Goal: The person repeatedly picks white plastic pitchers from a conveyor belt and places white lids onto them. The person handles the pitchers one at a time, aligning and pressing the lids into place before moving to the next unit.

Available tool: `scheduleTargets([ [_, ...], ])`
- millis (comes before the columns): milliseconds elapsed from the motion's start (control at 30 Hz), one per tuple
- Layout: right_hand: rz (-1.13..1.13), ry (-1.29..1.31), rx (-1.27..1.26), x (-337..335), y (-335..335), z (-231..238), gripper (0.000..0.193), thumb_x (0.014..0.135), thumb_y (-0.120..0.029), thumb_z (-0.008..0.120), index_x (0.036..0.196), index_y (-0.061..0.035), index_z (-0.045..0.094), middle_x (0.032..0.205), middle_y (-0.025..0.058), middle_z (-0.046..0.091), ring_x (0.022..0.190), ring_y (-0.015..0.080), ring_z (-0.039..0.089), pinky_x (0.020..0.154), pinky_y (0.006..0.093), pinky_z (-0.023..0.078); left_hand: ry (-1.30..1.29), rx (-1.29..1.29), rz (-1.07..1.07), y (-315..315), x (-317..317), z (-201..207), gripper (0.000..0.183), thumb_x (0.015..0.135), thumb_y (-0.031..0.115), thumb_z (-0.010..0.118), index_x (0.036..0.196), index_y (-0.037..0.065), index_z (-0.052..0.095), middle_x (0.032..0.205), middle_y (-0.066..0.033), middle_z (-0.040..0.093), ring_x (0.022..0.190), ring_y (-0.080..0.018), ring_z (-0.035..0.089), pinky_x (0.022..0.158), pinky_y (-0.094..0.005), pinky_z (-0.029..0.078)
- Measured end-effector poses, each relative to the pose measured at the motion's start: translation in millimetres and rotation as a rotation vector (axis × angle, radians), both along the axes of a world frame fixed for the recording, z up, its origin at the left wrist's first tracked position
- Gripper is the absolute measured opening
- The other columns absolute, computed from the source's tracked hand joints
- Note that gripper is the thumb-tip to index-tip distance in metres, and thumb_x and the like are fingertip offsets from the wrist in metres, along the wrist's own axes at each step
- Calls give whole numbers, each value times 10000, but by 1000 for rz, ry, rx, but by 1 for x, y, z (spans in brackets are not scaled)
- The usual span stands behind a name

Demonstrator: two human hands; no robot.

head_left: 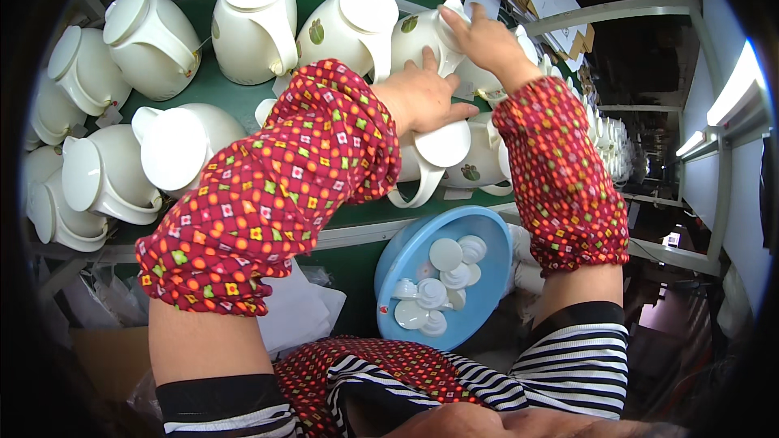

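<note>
My left hand (422,97) lies with its fingers spread beside the handle of a white ceramic jug (414,36) in the back row; its thumb reaches over a front-row jug with a flat round lid (443,144). At the top of the back-row jug, my right hand (489,42) has thumb and fingers around the lid (451,19); its fingertips are partly hidden. A green leaf-like motif marks several jugs. To the left stand more lidded white jugs (255,28), some with small tags at their handles. My patterned red sleeves cover part of the front row.
Below the shelf's metal front rail (357,234), a tilted blue basin (388,264) holds several white lids (445,254). White paper (304,308) and plastic wrap lie to its left. Cardboard pieces (560,0) are heaped at the back right. More jugs continue along the green shelf rightward, beside metal framing (633,6).
</note>
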State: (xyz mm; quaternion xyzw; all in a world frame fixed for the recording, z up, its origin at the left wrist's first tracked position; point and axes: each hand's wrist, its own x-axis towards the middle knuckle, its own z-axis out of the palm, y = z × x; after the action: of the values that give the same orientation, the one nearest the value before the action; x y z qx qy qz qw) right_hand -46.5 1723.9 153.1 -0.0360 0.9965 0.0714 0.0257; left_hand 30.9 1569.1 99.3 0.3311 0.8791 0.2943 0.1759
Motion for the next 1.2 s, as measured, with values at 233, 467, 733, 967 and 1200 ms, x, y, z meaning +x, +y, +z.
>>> scheduleTargets([
  [233,285,-136,6,137,-10,40,695,942,-616,638,1395,-90,605,1034,262,721,922,419,729,844,496,580,498,-54,113,-64,46,62,249,903,227,721,979,-10,727,1019,-205,698,1023,-345,676,902,-422,561],
  [467,298,-225,-43,164,-23,31,693,793,-382,834,1377,-100,588,1094,248,680,1012,447,694,916,501,567,46,239,333,-43,182,12,483,887,233,785,1135,-102,540,1128,-352,595,884,-470,712,752,-483,607],
  [733,781,-311,-50,150,-2,33,723,732,-231,889,1381,-125,588,1253,248,659,1179,424,648,962,451,555,-16,244,557,6,186,-47,406,921,291,771,1022,-95,698,1358,-543,423,792,-475,735,754,-454,626],
  [967,280,-353,308,157,-38,40,791,826,-573,786,1399,-69,574,1018,260,726,976,434,724,852,494,584,-42,156,544,12,187,-57,378,959,354,709,1006,-16,771,1420,-568,340,790,-431,755,720,-427,633],
  [1200,268,-422,297,149,-35,28,883,857,-526,792,1507,-35,450,1253,307,647,1049,420,706,886,489,578,-39,137,525,13,188,-55,379,954,365,710,1026,-2,771,1424,-564,342,783,-428,758,708,-425,633],
])
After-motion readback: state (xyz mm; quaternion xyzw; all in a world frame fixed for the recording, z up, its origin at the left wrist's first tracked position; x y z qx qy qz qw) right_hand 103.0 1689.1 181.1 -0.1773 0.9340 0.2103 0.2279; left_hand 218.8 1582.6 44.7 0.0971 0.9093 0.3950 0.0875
